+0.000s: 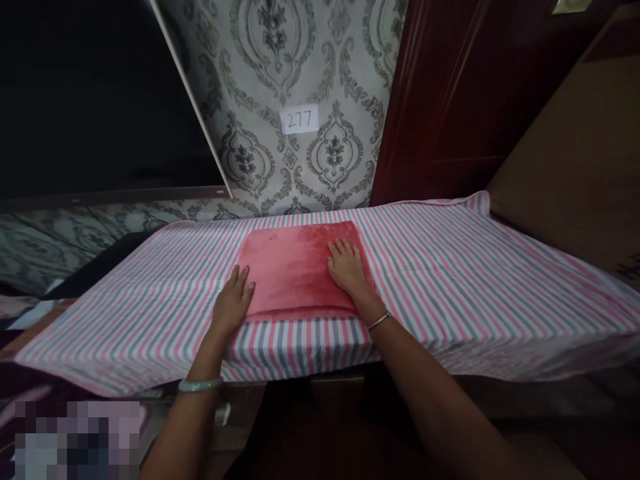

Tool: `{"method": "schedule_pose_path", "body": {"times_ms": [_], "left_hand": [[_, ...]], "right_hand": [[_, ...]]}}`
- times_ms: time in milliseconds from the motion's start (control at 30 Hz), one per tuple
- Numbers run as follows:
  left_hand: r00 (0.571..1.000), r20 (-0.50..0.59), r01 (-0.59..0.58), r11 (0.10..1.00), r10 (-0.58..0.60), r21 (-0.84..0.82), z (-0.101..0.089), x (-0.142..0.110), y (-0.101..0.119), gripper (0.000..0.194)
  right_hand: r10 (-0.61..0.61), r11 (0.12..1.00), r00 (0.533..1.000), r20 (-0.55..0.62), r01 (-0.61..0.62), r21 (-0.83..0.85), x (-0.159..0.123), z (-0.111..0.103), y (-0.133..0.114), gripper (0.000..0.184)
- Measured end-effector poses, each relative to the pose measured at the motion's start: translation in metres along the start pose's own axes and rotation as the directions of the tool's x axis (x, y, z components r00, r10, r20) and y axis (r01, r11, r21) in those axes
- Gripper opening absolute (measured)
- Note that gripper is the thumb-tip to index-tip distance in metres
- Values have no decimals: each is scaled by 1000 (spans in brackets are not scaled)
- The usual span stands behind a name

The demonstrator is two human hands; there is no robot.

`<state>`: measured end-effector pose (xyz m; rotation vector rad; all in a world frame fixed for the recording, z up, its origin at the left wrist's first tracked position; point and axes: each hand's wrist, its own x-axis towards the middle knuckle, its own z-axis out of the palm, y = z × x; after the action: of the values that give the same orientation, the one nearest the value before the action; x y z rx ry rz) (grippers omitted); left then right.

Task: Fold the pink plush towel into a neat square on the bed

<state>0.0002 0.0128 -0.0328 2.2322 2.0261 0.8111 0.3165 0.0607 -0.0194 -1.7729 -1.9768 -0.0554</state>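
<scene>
A pink-red plush cloth, folded into a flat rectangle, lies on the striped tablecloth close to the table's front edge. My left hand rests at the cloth's left edge, its fingers stretched out. On the right part of the cloth, my right hand lies flat with fingers spread. Neither hand grips anything. The pile looks darker red around my right hand and lighter pink toward the left. A fold line runs along the front edge.
A large dark screen stands at the back left. Behind the table is patterned wallpaper with a paper label reading 277. A dark red door and a big cardboard box border the right side.
</scene>
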Motion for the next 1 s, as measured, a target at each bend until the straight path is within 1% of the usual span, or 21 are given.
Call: {"method": "schedule_pose_path", "body": {"times_ms": [100, 167, 400, 533, 667, 767, 900, 1000], "left_hand": [[993, -117, 0, 998, -7, -62, 1, -7, 3, 59], [989, -149, -9, 995, -5, -96, 1, -10, 3, 58], [985, -168, -4, 988, -22, -154, 0, -7, -4, 63], [986, -159, 24, 985, -51, -169, 0, -6, -8, 67], [987, -147, 38, 984, -64, -173, 1, -5, -10, 71], [985, -156, 39, 982, -68, -183, 2, -4, -12, 72], [983, -170, 36, 981, -70, -193, 1, -4, -13, 67], [983, -168, 48, 981, -80, -187, 0, -4, -12, 65]], "right_hand": [[10, 1000, 1000, 4, -10, 6, 1, -1, -2, 53], [10, 1000, 1000, 13, -10, 3, 2, -2, -3, 53], [15, 1000, 1000, 8, -15, 12, 4, -4, -6, 51], [24, 999, 1000, -1, -24, 37, 4, -3, -7, 50], [6, 998, 1000, -4, -6, 54, 4, -4, -7, 51], [17, 997, 1000, 12, -18, 74, 4, -5, -8, 51], [24, 996, 999, 34, -27, 88, 3, -5, -8, 52], [22, 994, 996, 82, -30, 104, 9, -8, -5, 52]]}}
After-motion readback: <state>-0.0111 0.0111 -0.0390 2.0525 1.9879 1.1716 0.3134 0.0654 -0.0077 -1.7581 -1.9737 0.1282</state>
